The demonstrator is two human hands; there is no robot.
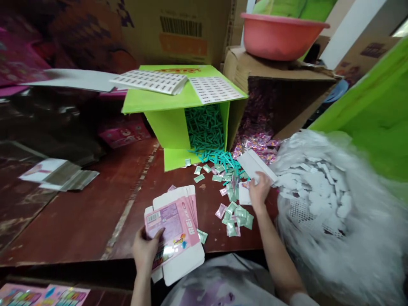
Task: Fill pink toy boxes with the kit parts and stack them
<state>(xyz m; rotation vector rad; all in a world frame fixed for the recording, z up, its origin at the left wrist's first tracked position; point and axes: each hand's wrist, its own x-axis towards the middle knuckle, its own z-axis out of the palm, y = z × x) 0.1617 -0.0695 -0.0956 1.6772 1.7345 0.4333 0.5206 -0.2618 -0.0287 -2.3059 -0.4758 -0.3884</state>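
Down low, your left hand (147,248) pinches flat pink boxes (174,225). Right of middle, your right hand (259,190) touches white card (255,163); I can't tell its grip.

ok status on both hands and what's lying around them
Left hand holding pink cartons. Right hand at white card. Small packets scattered between hands.

A dark red wooden table (127,170) with a pale seam stood before a large brown cardboard carton (213,25); a white slanted post (352,34) rose behind, near brightness at upper right.
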